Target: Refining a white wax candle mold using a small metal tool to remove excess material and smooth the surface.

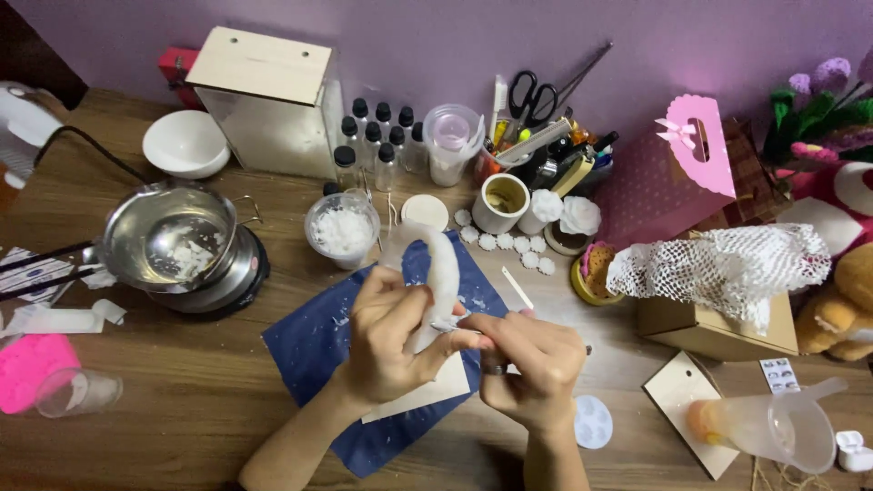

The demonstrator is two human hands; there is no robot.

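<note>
My left hand (393,338) grips a long, curved white cylinder (440,273), a wax-like candle shape, holding it upright over a dark blue cloth (314,341). My right hand (530,357) pinches a small thin tool at the cylinder's lower end, right against my left hand's fingers. A cream card (436,391) lies on the cloth under both hands. A thin white stick (516,287) rests on the table just beyond my right hand.
A metal pot with white wax bits (173,241) sits on a hot plate at left. A cup of white flakes (343,229), small dark-capped bottles (377,136), a wooden box (264,100), a tool holder with scissors (532,95), white flower shapes (509,242), a pink mould (32,364) and a plastic funnel cup (773,427) surround the cloth.
</note>
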